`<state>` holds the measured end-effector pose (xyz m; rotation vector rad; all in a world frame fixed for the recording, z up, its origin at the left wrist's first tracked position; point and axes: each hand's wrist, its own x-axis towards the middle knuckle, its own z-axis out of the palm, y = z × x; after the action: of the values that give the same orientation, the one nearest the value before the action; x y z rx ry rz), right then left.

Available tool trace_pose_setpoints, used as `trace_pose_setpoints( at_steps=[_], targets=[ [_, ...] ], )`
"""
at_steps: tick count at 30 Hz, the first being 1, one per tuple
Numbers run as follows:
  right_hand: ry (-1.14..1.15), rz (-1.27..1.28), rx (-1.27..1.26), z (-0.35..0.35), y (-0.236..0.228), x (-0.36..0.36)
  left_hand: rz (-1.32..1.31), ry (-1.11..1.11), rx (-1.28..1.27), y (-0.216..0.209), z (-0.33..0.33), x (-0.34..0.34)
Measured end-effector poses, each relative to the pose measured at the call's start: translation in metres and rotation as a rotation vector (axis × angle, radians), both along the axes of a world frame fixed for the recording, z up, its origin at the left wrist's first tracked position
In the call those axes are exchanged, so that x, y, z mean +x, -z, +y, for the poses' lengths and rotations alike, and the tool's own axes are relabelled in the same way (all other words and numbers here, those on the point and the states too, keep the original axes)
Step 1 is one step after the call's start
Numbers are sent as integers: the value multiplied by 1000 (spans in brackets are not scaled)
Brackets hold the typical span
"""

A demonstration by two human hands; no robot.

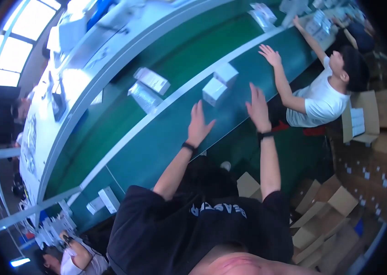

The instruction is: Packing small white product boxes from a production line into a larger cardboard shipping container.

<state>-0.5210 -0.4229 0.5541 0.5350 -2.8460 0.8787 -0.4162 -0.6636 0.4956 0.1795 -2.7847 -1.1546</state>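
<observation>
My left hand (pixel 198 123) and my right hand (pixel 258 107) reach out over the near green lane of a conveyor table (pixel 157 151), fingers spread, holding nothing. Each wrist wears a dark band. Two small white boxes (pixel 214 90) (pixel 226 73) stand on the lane just beyond my fingertips, between the two hands. Neither hand touches them.
A silver pouch (pixel 144 96) and a flat white box (pixel 152 80) lie on the far belt. A co-worker in a white shirt (pixel 321 98) on the right reaches a hand (pixel 270 55) onto the table. Open cardboard cartons (pixel 326 215) stand on the floor at lower right. More white boxes (pixel 104 201) sit at lower left.
</observation>
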Motion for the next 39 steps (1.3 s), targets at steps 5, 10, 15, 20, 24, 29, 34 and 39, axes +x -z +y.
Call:
trace_pose_setpoints(
  at_steps=[5, 10, 15, 20, 24, 29, 34, 39],
  targets=[
    [-311, 77, 390, -68, -11, -94, -186, -118, 243, -22, 13, -57],
    [-593, 61, 528, -90, 26, -127, -131, -125, 256, 22, 3, -50],
    [-811, -44, 428, -109, 10, -73, 59, -219, 326, 27, -14, -1],
    [-939, -58, 365, -165, -4, 6, 22, -386, 297, 2, -47, 91],
    [-1089, -57, 303, -216, -1, 59, 135, -554, 240, 24, -86, 152],
    [-1087, -50, 302, -270, 13, 112, -121, -526, 464, -2, -146, 205],
    [-992, -41, 338, -290, 17, 126, -100, -527, 516, -12, -170, 240],
    [-1108, -48, 269, -271, 18, 111, 101, -1089, 113, 39, -236, 361]
  ],
)
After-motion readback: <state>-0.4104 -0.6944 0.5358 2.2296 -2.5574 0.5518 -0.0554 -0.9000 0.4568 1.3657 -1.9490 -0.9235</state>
